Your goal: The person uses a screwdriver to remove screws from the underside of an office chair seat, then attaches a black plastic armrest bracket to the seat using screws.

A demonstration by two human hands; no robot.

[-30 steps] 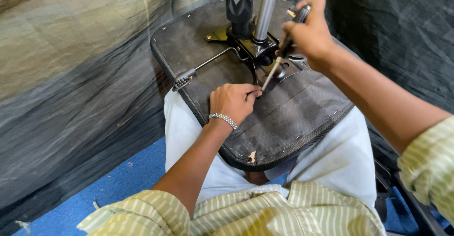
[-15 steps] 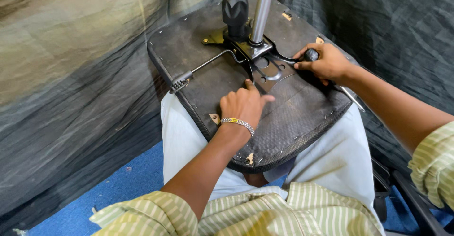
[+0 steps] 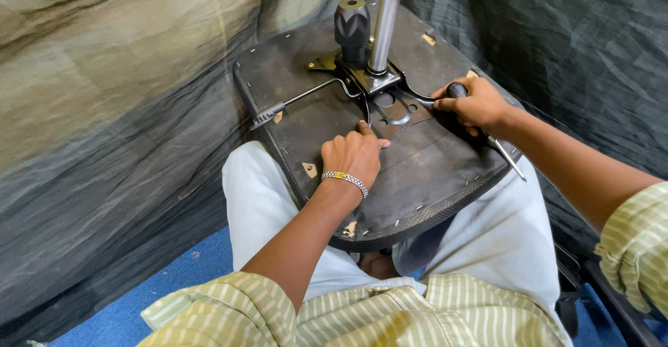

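Observation:
An upturned chair seat (image 3: 424, 180), dark and fabric-edged, lies across my lap with its underside up. A black metal mechanism plate (image 3: 390, 107) is bolted at its middle, with a shiny gas cylinder (image 3: 383, 34) and a black knob (image 3: 352, 20) rising from it. A thin lever rod (image 3: 306, 98) runs left to a small grip. My left hand (image 3: 355, 158), wearing a metal bracelet, rests on the seat just below the plate, fingers curled, nothing visible in it. My right hand (image 3: 476, 107) grips a screwdriver (image 3: 511, 160) at the plate's right edge, its shaft pointing back past my wrist.
Grey-green tarpaulin (image 3: 118, 110) hangs close on the left and behind the seat. Blue floor (image 3: 174, 277) shows at lower left. Part of a dark chair frame (image 3: 605, 298) sits at lower right beside my leg.
My right hand came down from above the mechanism to the plate's right side, the screwdriver now pointing backward. My left hand slid forward to the plate's lower edge.

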